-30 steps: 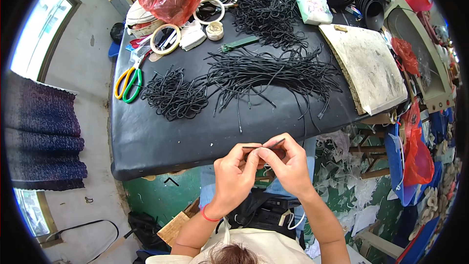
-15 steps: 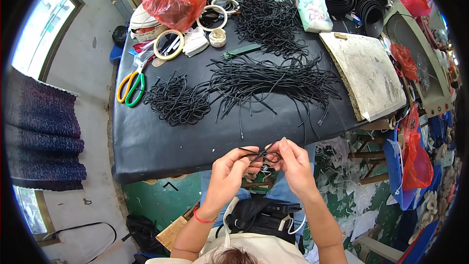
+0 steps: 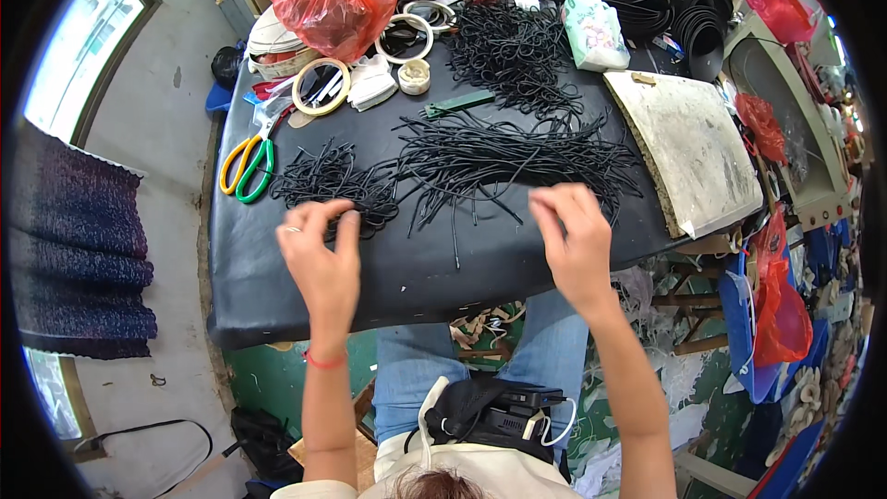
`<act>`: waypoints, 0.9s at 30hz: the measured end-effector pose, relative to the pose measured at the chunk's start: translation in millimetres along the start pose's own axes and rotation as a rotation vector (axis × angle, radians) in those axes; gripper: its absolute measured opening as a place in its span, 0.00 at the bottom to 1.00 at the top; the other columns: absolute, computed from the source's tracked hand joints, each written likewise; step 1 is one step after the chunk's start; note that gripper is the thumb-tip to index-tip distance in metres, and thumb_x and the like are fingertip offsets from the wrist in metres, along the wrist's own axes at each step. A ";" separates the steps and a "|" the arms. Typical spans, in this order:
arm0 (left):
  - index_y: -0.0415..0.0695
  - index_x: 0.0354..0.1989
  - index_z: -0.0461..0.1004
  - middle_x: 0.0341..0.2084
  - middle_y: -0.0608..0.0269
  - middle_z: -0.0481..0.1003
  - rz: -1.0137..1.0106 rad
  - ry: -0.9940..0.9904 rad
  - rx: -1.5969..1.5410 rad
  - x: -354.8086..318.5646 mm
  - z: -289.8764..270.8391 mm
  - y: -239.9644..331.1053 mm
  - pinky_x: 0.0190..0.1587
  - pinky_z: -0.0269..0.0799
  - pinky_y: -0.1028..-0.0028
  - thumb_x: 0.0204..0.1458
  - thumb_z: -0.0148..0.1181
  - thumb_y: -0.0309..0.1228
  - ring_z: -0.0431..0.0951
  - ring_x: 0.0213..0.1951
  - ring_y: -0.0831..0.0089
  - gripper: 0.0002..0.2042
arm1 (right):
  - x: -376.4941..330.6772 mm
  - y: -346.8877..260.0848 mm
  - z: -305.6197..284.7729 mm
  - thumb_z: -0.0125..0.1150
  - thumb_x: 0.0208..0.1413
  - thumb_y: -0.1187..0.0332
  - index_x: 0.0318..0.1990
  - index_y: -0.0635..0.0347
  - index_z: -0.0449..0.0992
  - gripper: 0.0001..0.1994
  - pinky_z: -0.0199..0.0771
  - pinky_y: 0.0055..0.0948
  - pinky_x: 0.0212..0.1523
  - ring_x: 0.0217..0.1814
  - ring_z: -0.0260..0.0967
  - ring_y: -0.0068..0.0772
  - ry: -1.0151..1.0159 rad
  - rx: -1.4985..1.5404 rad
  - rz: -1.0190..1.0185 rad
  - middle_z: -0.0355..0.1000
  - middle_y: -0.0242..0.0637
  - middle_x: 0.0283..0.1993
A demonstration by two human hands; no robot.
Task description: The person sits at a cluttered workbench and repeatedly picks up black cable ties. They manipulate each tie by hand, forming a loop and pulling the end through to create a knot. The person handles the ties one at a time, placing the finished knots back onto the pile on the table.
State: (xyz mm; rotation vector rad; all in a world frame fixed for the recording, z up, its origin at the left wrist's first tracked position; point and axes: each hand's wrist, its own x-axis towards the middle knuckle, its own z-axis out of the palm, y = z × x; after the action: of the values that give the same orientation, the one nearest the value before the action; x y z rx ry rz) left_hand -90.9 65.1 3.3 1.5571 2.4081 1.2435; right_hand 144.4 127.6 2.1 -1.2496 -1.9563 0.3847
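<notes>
My left hand [image 3: 321,254] is over the near edge of a tangled pile of looped black cords [image 3: 319,176]. Its thumb stands apart from the bent fingers, and no cord shows held in it. My right hand [image 3: 577,245] hovers by the near right side of a long bundle of loose black cords [image 3: 499,157], thumb and fingers apart with nothing seen between them. Both forearms reach forward over the black-covered table [image 3: 425,286]. A larger heap of looped black cords [image 3: 508,51] lies behind the bundle.
Scissors with yellow and green handles [image 3: 248,166] lie at the left, near tape rolls [image 3: 321,87] and a red plastic bag [image 3: 344,0]. A small green tool [image 3: 459,103] lies behind the bundle. A stained pale board [image 3: 688,152] covers the table's right side; a tissue pack [image 3: 594,32] stands behind.
My hands have parted and moved forward over the table, left toward the looped pile, right toward the loose bundle. The black cord they were looping together is no longer between them.
</notes>
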 end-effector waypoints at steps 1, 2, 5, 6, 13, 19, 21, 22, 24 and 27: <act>0.42 0.39 0.74 0.38 0.56 0.67 -0.084 0.016 0.031 7.7 -0.1 -5.1 0.51 0.57 0.68 0.45 0.61 0.28 0.64 0.45 0.62 0.11 | 8.8 5.1 5.3 0.61 0.43 0.75 0.39 0.58 0.74 0.12 0.64 0.31 0.41 0.42 0.65 0.38 0.008 -0.118 -0.130 0.67 0.39 0.38; 0.41 0.45 0.71 0.42 0.54 0.66 -0.072 0.066 0.109 11.0 1.7 -8.4 0.52 0.57 0.66 0.45 0.60 0.28 0.63 0.47 0.61 0.16 | 16.4 10.1 11.9 0.62 0.41 0.74 0.40 0.56 0.74 0.14 0.63 0.33 0.44 0.47 0.63 0.40 -0.006 -0.249 -0.183 0.66 0.39 0.43; 0.39 0.50 0.68 0.48 0.52 0.65 0.228 0.162 0.015 -2.8 17.7 -2.7 0.57 0.54 0.64 0.47 0.57 0.25 0.61 0.54 0.57 0.19 | 20.6 11.1 37.2 0.61 0.39 0.72 0.40 0.52 0.73 0.16 0.55 0.39 0.53 0.56 0.57 0.38 -0.128 -0.324 -0.450 0.64 0.39 0.49; 0.39 0.51 0.67 0.51 0.51 0.65 0.324 0.121 -0.051 -9.2 25.7 3.5 0.58 0.53 0.64 0.48 0.55 0.23 0.60 0.57 0.55 0.19 | 21.5 8.7 44.6 0.58 0.42 0.71 0.38 0.54 0.73 0.12 0.53 0.39 0.54 0.56 0.57 0.37 -0.111 -0.374 -0.519 0.66 0.36 0.46; 0.37 0.43 0.72 0.37 0.55 0.75 0.404 -0.350 -0.418 -19.3 33.2 37.3 0.51 0.65 0.64 0.50 0.54 0.22 0.76 0.40 0.64 0.11 | 2.2 -15.6 17.5 0.60 0.39 0.73 0.33 0.58 0.74 0.09 0.57 0.40 0.52 0.36 0.66 0.28 -0.004 -0.216 -0.497 0.66 0.29 0.30; 0.34 0.41 0.73 0.33 0.59 0.76 -0.328 -0.813 -1.030 -48.5 -1.2 34.4 0.38 0.74 0.77 0.54 0.54 0.26 0.76 0.34 0.75 0.09 | -21.3 -29.1 -12.4 0.63 0.37 0.78 0.35 0.57 0.76 0.13 0.64 0.32 0.35 0.29 0.63 0.31 -0.020 -0.054 -0.455 0.63 0.32 0.27; 0.35 0.40 0.73 0.32 0.59 0.76 -0.422 -0.870 -1.105 -51.0 -4.4 31.4 0.38 0.74 0.76 0.54 0.54 0.27 0.77 0.34 0.75 0.09 | -17.9 -30.6 -19.4 0.63 0.38 0.79 0.36 0.58 0.76 0.14 0.64 0.28 0.30 0.27 0.62 0.31 0.043 -0.101 -0.404 0.62 0.32 0.27; 0.36 0.40 0.73 0.31 0.58 0.76 -0.461 -0.884 -1.154 -52.9 -6.2 30.3 0.38 0.74 0.76 0.53 0.54 0.28 0.77 0.34 0.75 0.09 | -15.5 -30.1 -23.0 0.63 0.38 0.79 0.36 0.58 0.76 0.14 0.63 0.26 0.27 0.26 0.62 0.30 0.071 -0.140 -0.426 0.62 0.33 0.27; 0.36 0.38 0.73 0.30 0.59 0.76 -0.549 -0.900 -1.204 -57.4 -4.4 31.1 0.39 0.74 0.74 0.54 0.55 0.30 0.77 0.34 0.74 0.09 | -11.7 -29.0 -27.2 0.63 0.41 0.81 0.37 0.59 0.76 0.12 0.61 0.23 0.22 0.24 0.62 0.28 0.188 -0.022 -0.242 0.63 0.34 0.27; 0.36 0.38 0.73 0.29 0.59 0.76 -0.573 -0.876 -1.224 -65.6 7.8 34.0 0.39 0.74 0.75 0.54 0.55 0.30 0.77 0.34 0.74 0.10 | -15.7 -27.7 -20.5 0.62 0.44 0.80 0.35 0.61 0.76 0.09 0.62 0.23 0.22 0.23 0.62 0.27 0.237 0.011 -0.149 0.65 0.35 0.27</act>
State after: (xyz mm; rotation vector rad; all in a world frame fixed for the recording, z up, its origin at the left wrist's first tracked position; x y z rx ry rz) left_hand -28.8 25.4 -6.1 0.6705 0.9878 1.1225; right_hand 145.4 97.9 25.5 -1.0810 -1.8269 0.1636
